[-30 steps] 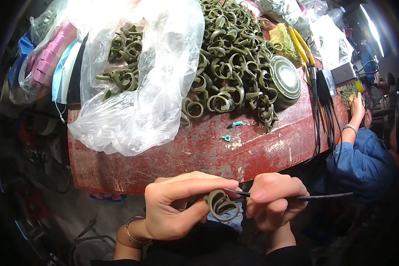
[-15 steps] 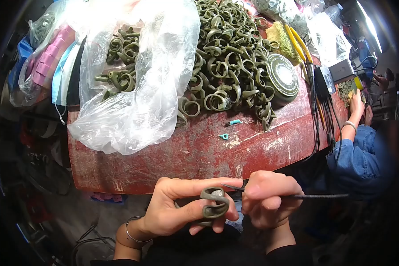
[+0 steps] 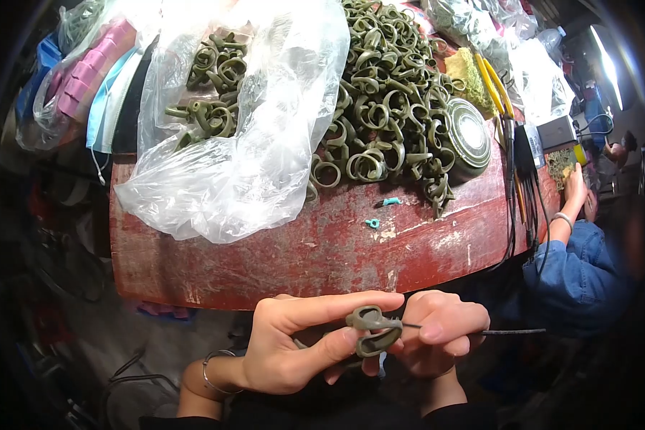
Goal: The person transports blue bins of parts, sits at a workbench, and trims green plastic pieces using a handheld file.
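My left hand (image 3: 301, 347) pinches an olive-green ring (image 3: 374, 331) between thumb and fingers, its open loops turned towards me. My forefinger stretches out along the ring's far side. In my right hand (image 3: 441, 330) is a thin dark needle file (image 3: 512, 332), gripped like a pen. Its tip points left and reaches the ring's right side; whether it touches is too small to tell. Both hands are in front of the near table edge. A large heap of similar green rings (image 3: 387, 93) lies on the table beyond, and a smaller group (image 3: 215, 118) lies on a clear plastic bag (image 3: 215, 208).
On the red worn table (image 3: 279, 265) lie two small turquoise pieces (image 3: 390, 202), a round green tin (image 3: 469, 136), a yellow sponge (image 3: 466, 79) and yellow-handled pliers (image 3: 494, 86). Dark cables (image 3: 512, 186) hang at the right. Another person's hand (image 3: 575, 188) works there.
The ring has turned in my left hand, showing its openings more. My right hand has brought the file's tip lower, to the ring's side. The whole view has shifted slightly.
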{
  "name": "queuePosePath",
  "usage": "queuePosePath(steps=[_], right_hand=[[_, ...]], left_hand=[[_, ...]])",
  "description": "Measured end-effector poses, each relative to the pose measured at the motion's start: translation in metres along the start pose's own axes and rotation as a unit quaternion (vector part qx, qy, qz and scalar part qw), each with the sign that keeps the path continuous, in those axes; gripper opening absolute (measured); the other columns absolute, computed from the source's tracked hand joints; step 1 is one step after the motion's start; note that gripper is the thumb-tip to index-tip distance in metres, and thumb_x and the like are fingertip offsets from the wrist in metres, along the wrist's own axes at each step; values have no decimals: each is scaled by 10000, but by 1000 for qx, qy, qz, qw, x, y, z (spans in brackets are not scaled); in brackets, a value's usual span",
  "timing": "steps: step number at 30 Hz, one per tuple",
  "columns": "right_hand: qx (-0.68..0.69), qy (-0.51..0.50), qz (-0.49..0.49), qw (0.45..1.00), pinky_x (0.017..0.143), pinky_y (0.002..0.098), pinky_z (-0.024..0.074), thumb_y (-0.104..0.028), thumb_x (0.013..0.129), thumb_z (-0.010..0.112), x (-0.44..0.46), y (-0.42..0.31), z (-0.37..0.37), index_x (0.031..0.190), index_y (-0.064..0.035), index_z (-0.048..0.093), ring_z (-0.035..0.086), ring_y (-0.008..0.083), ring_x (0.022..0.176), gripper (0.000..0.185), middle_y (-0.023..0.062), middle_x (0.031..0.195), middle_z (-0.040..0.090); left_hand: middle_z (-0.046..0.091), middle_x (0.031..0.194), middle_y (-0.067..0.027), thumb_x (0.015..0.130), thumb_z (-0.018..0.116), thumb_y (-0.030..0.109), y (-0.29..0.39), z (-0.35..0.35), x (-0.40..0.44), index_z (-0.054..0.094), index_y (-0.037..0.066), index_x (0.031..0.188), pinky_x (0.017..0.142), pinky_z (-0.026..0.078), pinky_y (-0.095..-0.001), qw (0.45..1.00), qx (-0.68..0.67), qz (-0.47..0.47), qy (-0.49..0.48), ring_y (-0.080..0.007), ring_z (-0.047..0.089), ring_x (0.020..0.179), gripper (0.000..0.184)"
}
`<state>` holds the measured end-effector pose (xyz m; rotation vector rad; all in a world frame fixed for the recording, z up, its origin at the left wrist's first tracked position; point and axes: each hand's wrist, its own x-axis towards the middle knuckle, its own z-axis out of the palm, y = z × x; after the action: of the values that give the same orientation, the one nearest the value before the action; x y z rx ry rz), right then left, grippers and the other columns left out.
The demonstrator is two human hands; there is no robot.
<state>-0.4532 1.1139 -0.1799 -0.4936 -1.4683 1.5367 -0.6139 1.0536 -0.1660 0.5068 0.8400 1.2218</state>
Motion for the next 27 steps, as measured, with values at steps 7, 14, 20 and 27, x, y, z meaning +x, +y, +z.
queuePosePath(steps=[7,14,20,27], right_hand=[[-35,-42,-51,997,412,261,422,-306,870,524,3,9,-2,878,-37,577,545,167,467,275,60,601,579],[-120,8,-57,991,422,250,425,-291,861,539,-2,6,3,874,-29,557,548,157,479,263,72,640,588],[-93,17,-38,995,423,247,429,-320,859,525,-2,5,2,864,-26,542,548,153,475,295,66,606,577],[-116,25,-47,992,429,252,432,-290,884,501,-1,9,2,861,-10,543,551,151,477,285,65,586,571]], left_hand=[[635,816,-141,823,591,135,-3,-2,0,542,-78,1073,410,424,-175,999,-31,9,-7,-155,621,607,332],[637,830,-169,843,561,111,-7,-8,-1,532,-82,1077,406,421,-179,1000,7,13,-18,-167,624,620,305],[641,835,-183,847,561,126,-7,-9,0,524,-91,1087,411,428,-182,999,24,22,-21,-169,625,620,326],[633,852,-209,852,558,204,-7,-7,2,478,-103,1143,390,416,-176,999,-35,8,-29,-168,616,590,430]])
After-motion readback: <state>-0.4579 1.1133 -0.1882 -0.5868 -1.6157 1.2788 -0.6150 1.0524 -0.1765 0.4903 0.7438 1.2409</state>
